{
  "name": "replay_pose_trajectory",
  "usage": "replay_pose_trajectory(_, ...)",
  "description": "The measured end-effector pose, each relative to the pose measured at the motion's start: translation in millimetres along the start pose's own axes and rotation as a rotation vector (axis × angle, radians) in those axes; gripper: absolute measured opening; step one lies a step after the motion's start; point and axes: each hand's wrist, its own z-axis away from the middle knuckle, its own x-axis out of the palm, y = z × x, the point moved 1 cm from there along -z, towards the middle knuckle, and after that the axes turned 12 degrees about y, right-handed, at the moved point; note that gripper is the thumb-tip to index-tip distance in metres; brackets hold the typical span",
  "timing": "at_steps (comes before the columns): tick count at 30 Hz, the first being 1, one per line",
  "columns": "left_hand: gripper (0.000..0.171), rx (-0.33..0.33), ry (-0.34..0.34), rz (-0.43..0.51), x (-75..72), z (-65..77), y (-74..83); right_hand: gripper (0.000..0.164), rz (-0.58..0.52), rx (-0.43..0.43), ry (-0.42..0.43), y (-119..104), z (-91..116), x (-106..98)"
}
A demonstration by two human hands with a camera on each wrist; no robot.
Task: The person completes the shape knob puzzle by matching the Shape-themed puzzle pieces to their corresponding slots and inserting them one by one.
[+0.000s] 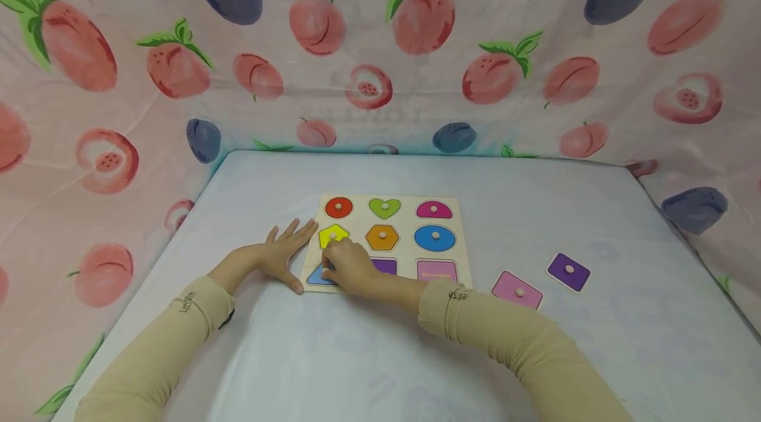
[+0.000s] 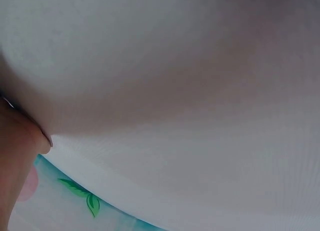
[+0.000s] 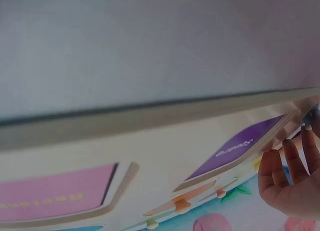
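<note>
A wooden knob puzzle board point(image 1: 360, 218) lies on the white table. My left hand point(image 1: 282, 253) spreads its fingers flat at the board's left edge, fingertips right at the rim. At the lower left corner my right hand point(image 1: 353, 270) pinches the blue triangle piece point(image 1: 320, 276) by its top; its knob is hidden behind the fingers. Just above sits the yellow pentagon piece point(image 1: 327, 234). In the right wrist view, the curled fingers point(image 3: 274, 173) are beyond the purple square recess point(image 3: 235, 146). The pink rectangle recess point(image 3: 55, 193) also shows its printed label.
Right of the board lie a loose pink rectangle piece point(image 1: 508, 286) and a purple square piece point(image 1: 559, 270), both knob up. Red circle point(image 1: 333, 212), green heart point(image 1: 380, 212), magenta semicircle, orange hexagon and blue oval pieces sit in the board. A fruit-print curtain point(image 1: 368, 26) surrounds the table.
</note>
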Motion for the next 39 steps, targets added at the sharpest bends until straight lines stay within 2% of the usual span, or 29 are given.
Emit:
replay_pose_trajectory(6,0.131,-0.004,0.009,0.006,-0.4,1.0,1.5,0.014,-0.01,0.016,-0.002,0.4,-0.2,1.0)
replay_pose_trajectory(16,0.131,-0.021,0.016,-0.022,2.8,-2.0,0.3,0.023,-0.145,0.043,-0.046,13.3,5.0,-5.9)
replay_pose_trajectory(23,0.13,-0.02,0.019,-0.012,2.7,-0.9,0.8,0.021,-0.252,0.094,-0.037,21.7,11.6,-11.4)
replay_pose_trajectory(27,0.131,-0.019,0.023,-0.009,3.4,-0.1,-2.0,0.021,-0.271,0.112,-0.036,23.4,16.2,-11.6)
replay_pose_trajectory(33,0.133,-0.039,0.021,-0.009,4.2,-3.4,-4.9,0.019,-0.246,0.089,-0.029,25.8,21.3,-16.0)
replay_pose_trajectory(39,0.132,-0.05,0.005,-0.008,3.9,-4.5,-1.2,0.019,-0.267,0.049,-0.022,29.7,35.7,-32.2)
